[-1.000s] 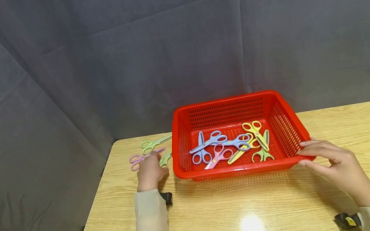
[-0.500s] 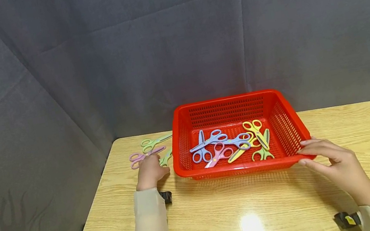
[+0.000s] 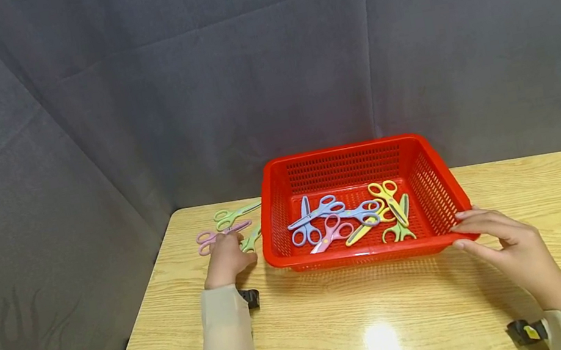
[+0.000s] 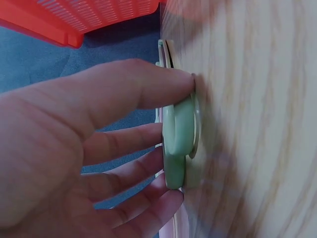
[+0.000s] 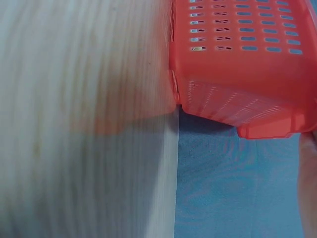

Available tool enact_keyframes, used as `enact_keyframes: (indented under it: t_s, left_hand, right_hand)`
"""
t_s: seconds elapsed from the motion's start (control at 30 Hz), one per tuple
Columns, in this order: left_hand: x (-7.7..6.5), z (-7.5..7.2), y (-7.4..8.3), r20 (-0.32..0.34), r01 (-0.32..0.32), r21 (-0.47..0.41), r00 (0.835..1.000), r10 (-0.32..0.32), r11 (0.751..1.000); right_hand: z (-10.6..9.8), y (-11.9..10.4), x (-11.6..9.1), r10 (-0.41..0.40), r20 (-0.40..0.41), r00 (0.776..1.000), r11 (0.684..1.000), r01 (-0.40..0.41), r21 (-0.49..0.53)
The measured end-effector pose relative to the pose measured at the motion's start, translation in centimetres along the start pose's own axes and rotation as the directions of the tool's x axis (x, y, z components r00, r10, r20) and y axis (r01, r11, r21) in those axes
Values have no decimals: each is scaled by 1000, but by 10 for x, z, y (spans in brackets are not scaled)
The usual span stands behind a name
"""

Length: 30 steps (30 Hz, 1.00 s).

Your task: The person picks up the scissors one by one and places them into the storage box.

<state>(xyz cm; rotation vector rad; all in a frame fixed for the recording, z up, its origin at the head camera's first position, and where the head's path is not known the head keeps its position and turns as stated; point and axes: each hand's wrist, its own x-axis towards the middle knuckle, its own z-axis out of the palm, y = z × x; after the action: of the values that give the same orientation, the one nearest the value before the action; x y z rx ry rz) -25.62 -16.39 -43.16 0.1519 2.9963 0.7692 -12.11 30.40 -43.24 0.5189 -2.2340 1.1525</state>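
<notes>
My left hand [image 3: 226,259] is down on the table left of the basket. In the left wrist view its thumb and fingertips pinch the handle of a pair of light green scissors [image 4: 179,131], which lies against the tabletop. Pink scissors [image 3: 206,237] and a second green pair [image 3: 223,218] lie just beyond that hand. A red plastic basket [image 3: 366,253] holds several scissors: blue [image 3: 306,234], pink [image 3: 330,238], yellow [image 3: 389,201] and green [image 3: 399,234]. At its near right corner, my right hand [image 3: 512,247] grips the rim between thumb and fingers; the right wrist view shows only a sliver of it.
The wooden table [image 3: 317,330] has its left edge close to my left forearm. Dark grey cloth [image 3: 264,78] hangs behind the table and along its left side. The basket's left wall stands close to the loose scissors.
Both hands, the basket and the scissors stay where they were. The head view has shifted only slightly.
</notes>
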Motion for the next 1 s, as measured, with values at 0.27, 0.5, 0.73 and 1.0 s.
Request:
enact_keyframes:
  t_s: [0.27,0.5,0.73,1.0]
  left_hand:
    - [0,-1,-2,11,-13,-12,1000,14,1000]
    - [-1,-4,-2,46,12,-76,999,-8,997]
    - [-3,-5,-4,46,-2,-114,999,7,993]
    - [-3,-9,-6,44,-5,-129,999,11,992]
  right_hand:
    - [1,2,0,-35,-10,999,999,35,-12]
    - [-1,1,-1,1,9,1000,1000,-1,-14]
    - [0,-1,0,-13,-1,1000,1000,13,-11]
    - [0,0,0,-8,2,1000,1000,8,-11]
